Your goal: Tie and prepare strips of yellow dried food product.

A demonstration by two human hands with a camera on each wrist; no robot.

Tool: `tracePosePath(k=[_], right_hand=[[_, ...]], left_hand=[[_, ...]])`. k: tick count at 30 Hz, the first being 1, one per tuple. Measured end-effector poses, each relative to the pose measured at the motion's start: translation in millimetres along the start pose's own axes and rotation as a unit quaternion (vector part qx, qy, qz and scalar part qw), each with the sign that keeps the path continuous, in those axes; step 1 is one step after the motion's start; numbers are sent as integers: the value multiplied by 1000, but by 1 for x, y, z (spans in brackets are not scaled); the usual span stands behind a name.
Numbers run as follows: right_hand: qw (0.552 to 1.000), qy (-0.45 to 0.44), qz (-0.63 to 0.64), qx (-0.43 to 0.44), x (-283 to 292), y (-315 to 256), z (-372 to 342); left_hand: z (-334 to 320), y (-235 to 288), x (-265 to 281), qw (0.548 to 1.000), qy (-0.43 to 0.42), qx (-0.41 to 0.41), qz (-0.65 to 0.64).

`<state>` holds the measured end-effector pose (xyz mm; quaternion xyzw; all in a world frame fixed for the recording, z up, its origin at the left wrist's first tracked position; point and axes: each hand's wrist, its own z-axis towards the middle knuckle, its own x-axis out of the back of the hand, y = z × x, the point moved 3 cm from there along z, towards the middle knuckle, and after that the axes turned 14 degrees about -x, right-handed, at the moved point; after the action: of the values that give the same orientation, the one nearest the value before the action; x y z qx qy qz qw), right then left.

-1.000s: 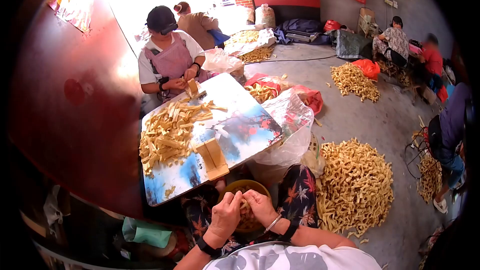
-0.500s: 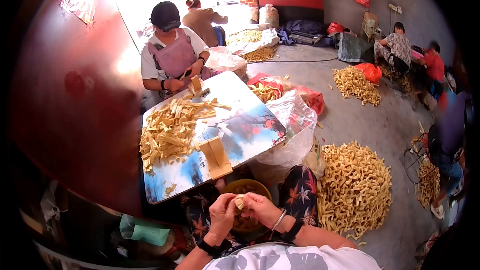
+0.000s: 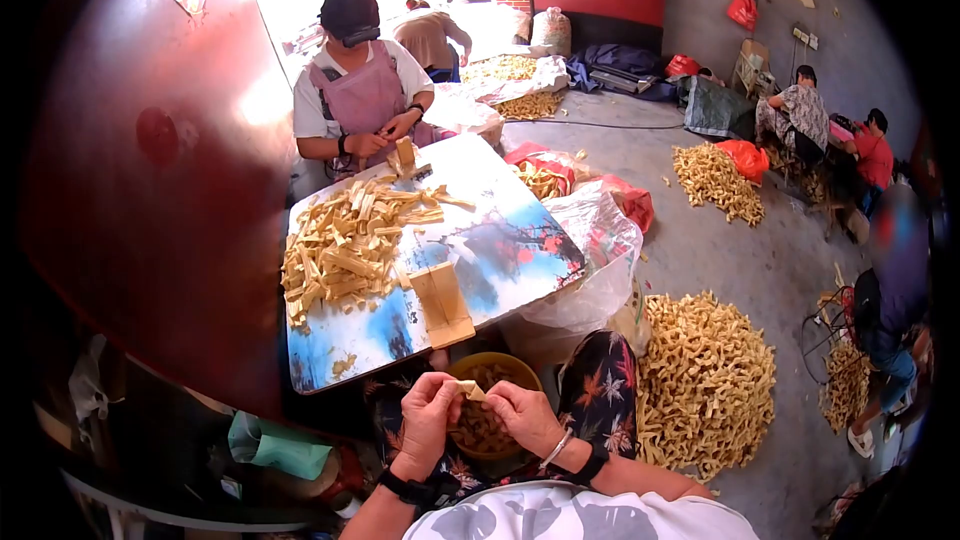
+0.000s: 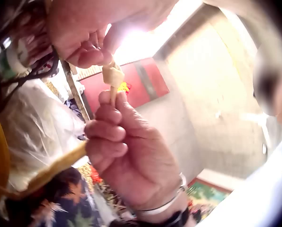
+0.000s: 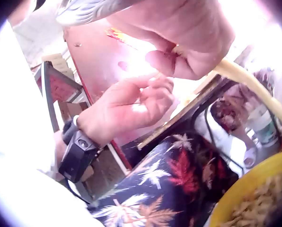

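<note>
A pale yellow flat strip (image 3: 470, 390), folded into a small angular knot at the top, is stretched between my two hands over a yellow basin (image 3: 522, 367). With thumb and fingertips my left hand (image 3: 428, 422) pinches one side of the fold. My right hand (image 3: 527, 420), with a bracelet at its wrist, grips the other side. In the left wrist view the knot (image 4: 113, 75) shows between the fingertips, and a long tail (image 4: 60, 166) of the strip emerges below my right hand's curled fingers. Short yellowish pieces lie inside the basin.
A painted table (image 3: 500, 255) ahead bears a heap of strips (image 3: 345, 250) and a wooden stand (image 3: 442, 305). A person (image 3: 365, 90) works across it. To my right on the floor lies a large pile of knotted pieces (image 3: 705, 380); plastic bags (image 3: 590, 240) lie beside the table.
My hands have drawn slightly apart, the left moving left and up, and the folded strip between them now shows more clearly. The head view has shifted a little.
</note>
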<state>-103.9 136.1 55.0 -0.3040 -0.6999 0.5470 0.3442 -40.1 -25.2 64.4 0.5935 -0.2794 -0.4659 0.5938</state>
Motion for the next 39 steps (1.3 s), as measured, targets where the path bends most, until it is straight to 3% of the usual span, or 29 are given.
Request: tracePosePath(k=[2, 5, 7, 8, 11, 14, 19, 22, 25, 29, 39], right_hand=[[987, -15, 106, -117, -7, -2, -2], [995, 36, 78, -51, -16, 4, 3], [995, 32, 78, -46, -20, -1, -2], [992, 96, 11, 82, -22, 4, 1], [985, 93, -136, 58, -13, 7, 6], [992, 104, -51, 59, -6, -2, 16], [996, 45, -71, 35, -4, 0, 32], [993, 58, -84, 65, -1, 0, 36], [999, -30, -22, -22, 1, -2, 34], [973, -169, 112, -108, -1, 6, 36], [960, -170, 137, -177, 8, 20, 38]], left_hand=[[-2, -11, -7, 987, 33, 39, -153], [-12, -25, -16, 990, -23, 43, -134], [-14, -25, -15, 993, -8, 53, -109], [-13, -29, -12, 993, 14, 44, -107], [-14, -27, -11, 986, 28, 45, -161], [-14, -29, -12, 992, -6, 29, -120], [-24, -21, -23, 998, -57, 15, -11], [-29, -31, -7, 993, -49, 68, 82], [-27, -26, -2, 985, -49, 1, 163], [-21, -22, 1, 987, -35, -8, 157], [-27, -18, 21, 984, -71, 31, 159]])
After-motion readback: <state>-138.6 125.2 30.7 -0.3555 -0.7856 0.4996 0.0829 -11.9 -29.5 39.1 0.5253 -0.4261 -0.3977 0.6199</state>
